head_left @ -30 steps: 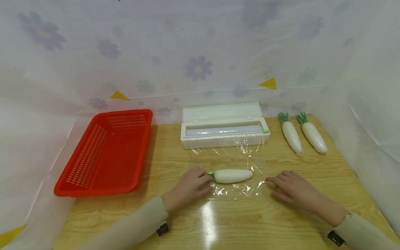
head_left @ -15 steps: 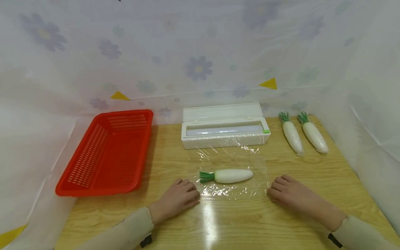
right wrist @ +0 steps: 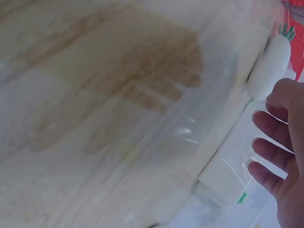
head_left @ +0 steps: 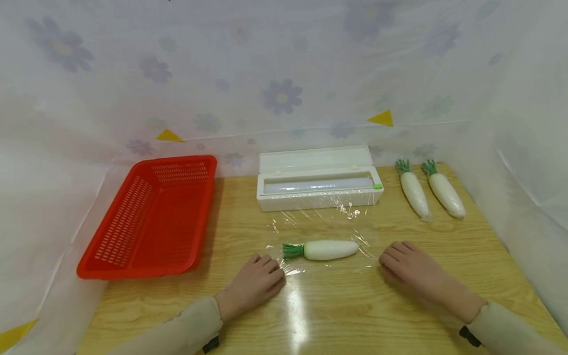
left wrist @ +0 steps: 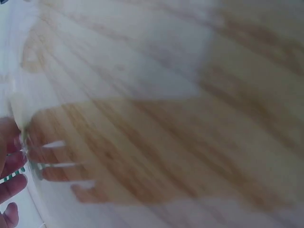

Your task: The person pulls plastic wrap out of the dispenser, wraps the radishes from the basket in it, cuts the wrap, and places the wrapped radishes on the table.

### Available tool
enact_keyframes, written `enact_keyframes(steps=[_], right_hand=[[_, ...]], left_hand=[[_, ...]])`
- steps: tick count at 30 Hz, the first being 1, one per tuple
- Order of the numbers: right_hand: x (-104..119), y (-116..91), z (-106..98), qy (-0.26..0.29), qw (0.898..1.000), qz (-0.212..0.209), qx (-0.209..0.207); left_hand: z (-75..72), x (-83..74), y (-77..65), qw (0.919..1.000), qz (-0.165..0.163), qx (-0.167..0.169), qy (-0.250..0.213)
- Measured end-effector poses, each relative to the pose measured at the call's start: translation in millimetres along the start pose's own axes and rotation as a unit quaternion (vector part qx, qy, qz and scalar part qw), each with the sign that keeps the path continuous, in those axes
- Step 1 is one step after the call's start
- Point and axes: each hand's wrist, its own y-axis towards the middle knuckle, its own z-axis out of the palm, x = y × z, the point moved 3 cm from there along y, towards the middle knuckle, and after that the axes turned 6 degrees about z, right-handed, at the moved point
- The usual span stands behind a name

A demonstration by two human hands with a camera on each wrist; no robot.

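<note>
A white radish with green leaf stubs lies crosswise on a sheet of clear cling film. The film runs forward from a roll in a white dispenser box with its lid up. My left hand pinches the film's near left corner, where creases gather just below the leaves. Beyond the radish's tip, my right hand holds the near right corner. In the right wrist view its fingers are bent, and the radish shows past them. The left wrist view shows fingertips and their reflection.
At the left stands a red plastic basket with slotted sides. Two more white radishes, a left one and a right one, lie wrapped at the back right. A floral curtain hangs behind the wooden table.
My left hand has left the radish's leaves and moved toward me and left to the film's corner. The film's near edge has shifted slightly away from me, with new creases. The radish has stayed put.
</note>
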Motion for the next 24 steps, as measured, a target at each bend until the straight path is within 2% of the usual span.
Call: enact_keyframes(steps=[4, 8, 14, 18, 24], right_hand=[[-6.7, 1.8, -2.3, 0.008, 1.0, 0.024, 0.015], [-13.2, 5.0, -0.2, 0.015, 0.998, 0.05, 0.023], [-23.0, 14.7, 0.7, 0.03, 0.996, 0.083, 0.006], [-28.9, 21.6, 1.5, 0.038, 0.993, 0.11, 0.003], [-38.5, 28.0, 9.2, 0.055, 0.986, 0.159, 0.021]], left_hand=[[-3.4, 2.3, 1.3, 0.9997, -0.022, -0.015, -0.001], [-10.5, 11.2, 6.1, 0.9965, -0.057, -0.044, -0.043], [-19.8, 28.2, 20.1, 0.9874, -0.11, -0.07, -0.089], [-19.5, 38.3, 26.7, 0.975, -0.161, -0.074, -0.134], [-12.9, 49.7, 32.6, 0.9487, -0.239, -0.061, -0.198]])
